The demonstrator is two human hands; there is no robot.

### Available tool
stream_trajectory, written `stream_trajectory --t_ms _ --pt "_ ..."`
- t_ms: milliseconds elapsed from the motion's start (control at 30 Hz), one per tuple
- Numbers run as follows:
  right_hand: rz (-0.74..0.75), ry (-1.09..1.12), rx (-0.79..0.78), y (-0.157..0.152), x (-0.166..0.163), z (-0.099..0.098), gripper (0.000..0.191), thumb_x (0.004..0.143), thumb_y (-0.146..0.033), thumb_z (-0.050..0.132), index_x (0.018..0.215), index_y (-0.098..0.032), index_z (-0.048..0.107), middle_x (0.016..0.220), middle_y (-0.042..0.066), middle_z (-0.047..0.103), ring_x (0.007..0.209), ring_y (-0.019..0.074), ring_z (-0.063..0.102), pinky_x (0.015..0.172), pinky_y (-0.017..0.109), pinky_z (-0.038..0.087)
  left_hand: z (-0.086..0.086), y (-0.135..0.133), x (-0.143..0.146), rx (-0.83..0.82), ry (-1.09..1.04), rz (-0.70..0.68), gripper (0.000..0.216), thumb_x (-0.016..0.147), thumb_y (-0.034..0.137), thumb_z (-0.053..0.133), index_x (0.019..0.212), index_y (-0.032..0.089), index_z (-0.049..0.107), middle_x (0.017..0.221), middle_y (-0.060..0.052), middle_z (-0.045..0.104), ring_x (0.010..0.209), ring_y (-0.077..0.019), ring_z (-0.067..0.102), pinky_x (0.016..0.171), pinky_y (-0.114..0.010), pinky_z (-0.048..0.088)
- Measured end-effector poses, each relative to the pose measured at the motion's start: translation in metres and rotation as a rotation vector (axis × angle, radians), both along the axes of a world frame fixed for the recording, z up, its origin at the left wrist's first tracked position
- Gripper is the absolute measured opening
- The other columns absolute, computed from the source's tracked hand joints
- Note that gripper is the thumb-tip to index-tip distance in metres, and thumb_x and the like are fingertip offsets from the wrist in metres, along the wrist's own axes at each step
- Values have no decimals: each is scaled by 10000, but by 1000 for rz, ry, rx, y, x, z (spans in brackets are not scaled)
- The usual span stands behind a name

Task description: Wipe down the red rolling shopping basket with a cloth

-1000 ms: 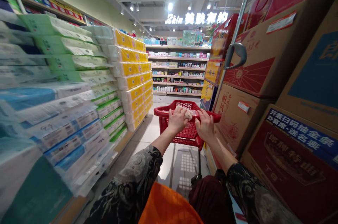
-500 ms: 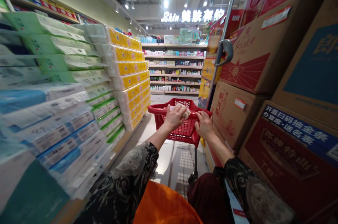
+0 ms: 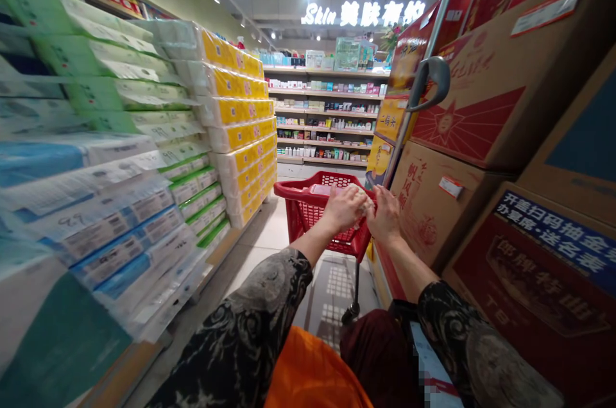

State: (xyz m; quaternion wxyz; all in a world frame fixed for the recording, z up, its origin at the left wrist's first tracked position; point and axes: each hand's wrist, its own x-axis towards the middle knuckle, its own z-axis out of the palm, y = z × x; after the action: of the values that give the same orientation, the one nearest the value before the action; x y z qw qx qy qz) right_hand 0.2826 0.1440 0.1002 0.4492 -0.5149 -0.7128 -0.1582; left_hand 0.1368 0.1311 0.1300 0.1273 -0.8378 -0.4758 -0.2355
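Note:
In the head view a red shopping cart [image 3: 308, 212] stands ahead of me. A crumpled cream cloth [image 3: 366, 200] is bunched under the fingers of my left hand [image 3: 344, 209], which presses it against the handle's right part. My right hand [image 3: 386, 212] is just beside it at the cart's right corner. Its fingers point up and forward, loosely apart, and its thumb side lies close to the cloth; whether it touches the cloth or rim I cannot tell. A pale pink strip [image 3: 321, 190] shows on the handle left of my left hand.
Packs of tissue [image 3: 235, 106] and green-and-white packs [image 3: 110, 68] are stacked along the left. Cardboard cartons [image 3: 462, 119] rise close on the right, with a metal pole and grey handle [image 3: 433, 84] before them. Shelves of small goods [image 3: 327, 116] stand ahead. Tiled floor lies between.
My left hand has slid right along the cart handle with the cloth, closing up to my right hand. My right hand's fingers, earlier curled over the handle's end, have lifted and straightened.

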Motion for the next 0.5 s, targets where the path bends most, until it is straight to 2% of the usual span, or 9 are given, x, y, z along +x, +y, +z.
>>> stream_trajectory --t_ms 33,100,167,267,333,400,500 --pt "-2 0 -3 0 -2 3 479 762 -179 413 1234 -136 476 1289 140 497 1190 263 419 1000 457 286 1 1 8 4 10 -20 396 854 317 405 1242 279 477 1383 -60 438 1305 -229 337 1078 -581 126" --pt "-11 2 -17 0 -6 5 479 766 -181 403 1239 -149 472 1307 128 485 1191 258 419 1005 463 274 0 3 2 19 2 -3 389 853 311 410 1233 275 483 1381 -62 440 1292 -231 355 1079 -582 120" --pt "-25 10 -35 0 -9 5 472 764 -177 398 1228 -147 483 1308 129 484 1183 254 427 1002 460 275 -2 4 -27 36 -31 65 382 849 299 413 1222 274 492 1376 -50 448 1253 -239 402 1081 -584 111" --pt "-36 26 -53 2 -13 1 455 764 -178 399 1204 -143 507 1301 130 491 1178 253 433 996 460 278 -4 3 -78 43 -101 248 390 829 251 419 1208 254 511 1342 -66 484 1211 -260 446 1079 -584 116" --pt "-34 27 -54 3 -16 -1 449 767 -178 400 1199 -152 517 1295 126 496 1181 254 430 1001 468 268 -3 1 -93 31 -120 315 403 818 235 418 1209 257 517 1327 -89 497 1213 -263 446 1080 -576 127" --pt "-17 19 -45 5 -19 -1 445 774 -172 391 1198 -150 525 1290 128 497 1187 252 426 1011 462 257 -3 -1 -86 19 -108 291 405 813 250 428 1206 285 521 1348 -79 477 1239 -249 421 1087 -558 133" --pt "49 0 -26 5 -26 1 442 781 -155 372 1189 -133 542 1288 137 505 1188 238 432 1014 429 264 -2 -2 -49 -17 -77 129 419 804 278 441 1217 293 509 1403 -41 418 1296 -224 351 1095 -539 132"
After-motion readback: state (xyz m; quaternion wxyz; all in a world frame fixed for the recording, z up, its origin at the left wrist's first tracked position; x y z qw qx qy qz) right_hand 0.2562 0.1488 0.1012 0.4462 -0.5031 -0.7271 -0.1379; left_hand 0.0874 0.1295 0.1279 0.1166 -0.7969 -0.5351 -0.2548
